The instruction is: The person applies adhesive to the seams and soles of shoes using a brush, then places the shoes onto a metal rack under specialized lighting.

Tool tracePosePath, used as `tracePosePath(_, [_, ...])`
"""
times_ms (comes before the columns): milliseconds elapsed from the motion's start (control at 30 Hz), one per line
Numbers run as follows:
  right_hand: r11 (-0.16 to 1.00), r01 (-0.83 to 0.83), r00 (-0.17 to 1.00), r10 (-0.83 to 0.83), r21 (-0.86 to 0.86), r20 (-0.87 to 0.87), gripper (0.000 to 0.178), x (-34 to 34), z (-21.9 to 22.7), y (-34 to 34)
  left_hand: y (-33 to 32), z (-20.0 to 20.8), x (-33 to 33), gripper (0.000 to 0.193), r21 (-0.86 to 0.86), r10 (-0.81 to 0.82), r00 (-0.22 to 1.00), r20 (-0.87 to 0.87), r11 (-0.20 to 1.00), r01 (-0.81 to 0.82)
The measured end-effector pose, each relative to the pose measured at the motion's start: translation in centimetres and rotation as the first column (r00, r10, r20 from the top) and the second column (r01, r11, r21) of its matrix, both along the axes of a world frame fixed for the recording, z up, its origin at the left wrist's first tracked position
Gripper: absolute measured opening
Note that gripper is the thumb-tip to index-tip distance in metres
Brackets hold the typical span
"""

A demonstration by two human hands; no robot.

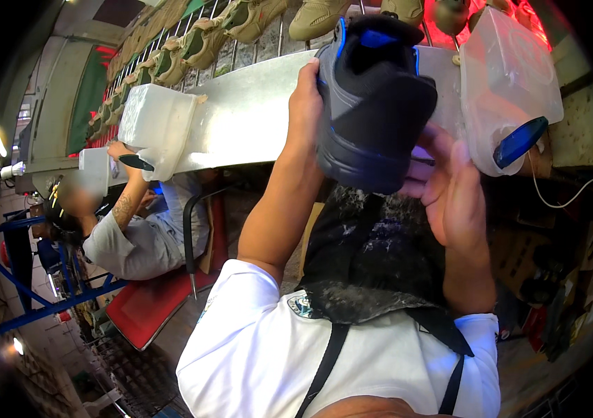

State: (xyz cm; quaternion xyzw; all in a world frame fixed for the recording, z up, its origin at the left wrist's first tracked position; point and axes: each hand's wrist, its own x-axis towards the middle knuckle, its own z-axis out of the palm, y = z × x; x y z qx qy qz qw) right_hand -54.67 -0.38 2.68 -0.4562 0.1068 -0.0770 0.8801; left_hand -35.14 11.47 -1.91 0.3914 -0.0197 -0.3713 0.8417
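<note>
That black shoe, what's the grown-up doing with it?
The person is holding the black shoe up in their left hand. Their right hand is open beside it; blur hides whether its fingers touch. Tan shoes line up beyond the metal bench. Another person sits off to the left.

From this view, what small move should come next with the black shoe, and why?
I'd probably bring the right hand in to steady the black shoe: the left hand holds its left side, while the right hand is open beside it, with no clear grip.
</note>
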Motion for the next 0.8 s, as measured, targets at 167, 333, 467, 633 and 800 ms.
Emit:
tracePosePath(167, [0.913,0.229,0.959,-0.152,-0.338,0.239,0.069,-0.5,-2.9,0.3,-0.6,0.3,-1.4,0.045,0.226,0.379,0.839,0.391,0.843,-0.487])
tracePosePath(333, [0.931,0.359,0.925,-0.345,-0.071,0.161,0.070,-1.0,-5.0,-0.5,-0.5,2.2,-3.6,0.037,0.138,0.331,0.825,0.458,0.890,-0.434])
tracePosePath(467, [0.953,0.304,0.944,-0.302,0.001,0.134,0.079,-1.5,-4.0,-0.7,0.4,0.9,-2.0,0.044,0.102,0.356,0.780,0.514,0.878,-0.468])
tracePosePath(633, [0.967,0.201,0.972,-0.217,0.158,0.089,0.081,-2.2,-4.5,-1.3,0.9,1.5,-2.5,0.055,0.161,0.305,0.829,0.469,0.893,-0.420])
tracePosePath(800, [0.983,0.133,0.983,-0.147,0.127,0.107,0.082,-2.4,-4.0,-1.3,1.4,1.9,-3.0,0.053,0.137,0.310,0.834,0.457,0.902,-0.410])
